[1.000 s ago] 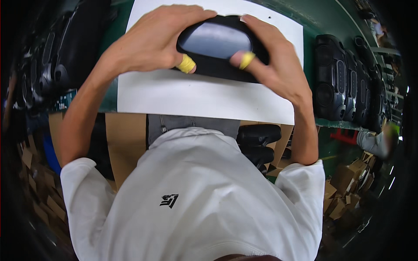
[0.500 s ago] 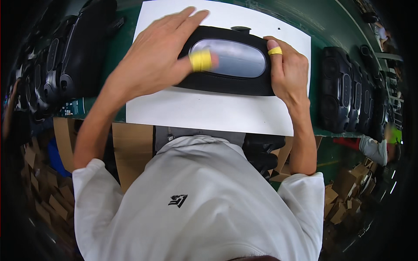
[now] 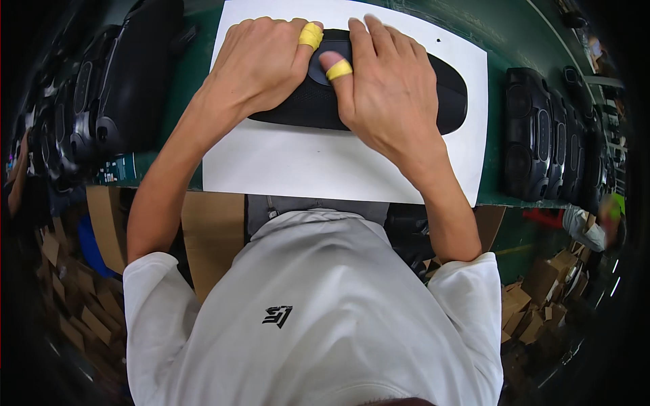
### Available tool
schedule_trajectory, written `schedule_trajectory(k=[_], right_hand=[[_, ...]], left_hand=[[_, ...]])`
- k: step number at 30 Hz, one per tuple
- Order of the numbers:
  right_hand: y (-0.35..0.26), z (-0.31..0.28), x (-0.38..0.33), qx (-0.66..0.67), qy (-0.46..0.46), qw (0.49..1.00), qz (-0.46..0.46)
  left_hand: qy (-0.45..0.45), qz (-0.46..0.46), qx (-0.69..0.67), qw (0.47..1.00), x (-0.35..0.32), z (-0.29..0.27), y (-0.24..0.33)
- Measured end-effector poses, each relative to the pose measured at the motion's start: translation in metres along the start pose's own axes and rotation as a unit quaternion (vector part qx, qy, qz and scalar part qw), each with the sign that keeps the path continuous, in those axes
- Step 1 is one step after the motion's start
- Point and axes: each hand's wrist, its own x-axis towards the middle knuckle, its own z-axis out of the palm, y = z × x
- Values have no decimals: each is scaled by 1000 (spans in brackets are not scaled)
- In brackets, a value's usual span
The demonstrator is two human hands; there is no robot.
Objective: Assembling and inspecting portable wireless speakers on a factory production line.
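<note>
A long black speaker [image 3: 452, 95] with rounded ends and a mesh-like covering lies on a white sheet [image 3: 284, 166]. Part of its smooth dark panel [image 3: 319, 71] shows between my hands. My left hand [image 3: 261, 64] is closed around its left part, the fingers curled over the far side. Across the middle rests my right hand [image 3: 393, 88], its fingers stretched toward the far edge and its thumb over the panel. Yellow tape wraps both thumbs. My hands hide much of the speaker.
On the green table [image 3: 491, 135] stand several black speakers [image 3: 528, 135] at the right and more large black speakers [image 3: 139, 81] at the left. Cardboard pieces [image 3: 213, 237] are below the table's front edge, with boxes [image 3: 542, 291] at lower right.
My left thumb has left the panel, and that hand now grips the left part. My right hand has moved left from the right end onto the middle. The speaker's right end reaches farther right.
</note>
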Motion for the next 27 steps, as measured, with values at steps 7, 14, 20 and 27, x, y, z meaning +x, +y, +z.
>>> schedule_trajectory(k=[7, 14, 20, 27], right_hand=[[-1, 10, 0, 55, 17, 997, 45], [-1, 5, -8, 89, -4, 995, 38], [19, -45, -17, 177, -89, 980, 17], [105, -54, -68, 262, -189, 934, 150]], left_hand=[[60, 17, 7, 998, -7, 8, 7], [52, 47, -58, 996, -35, -2, 3], [25, 31, -89, 995, -55, -11, 17], [30, 56, 11, 998, -48, -11, 36]])
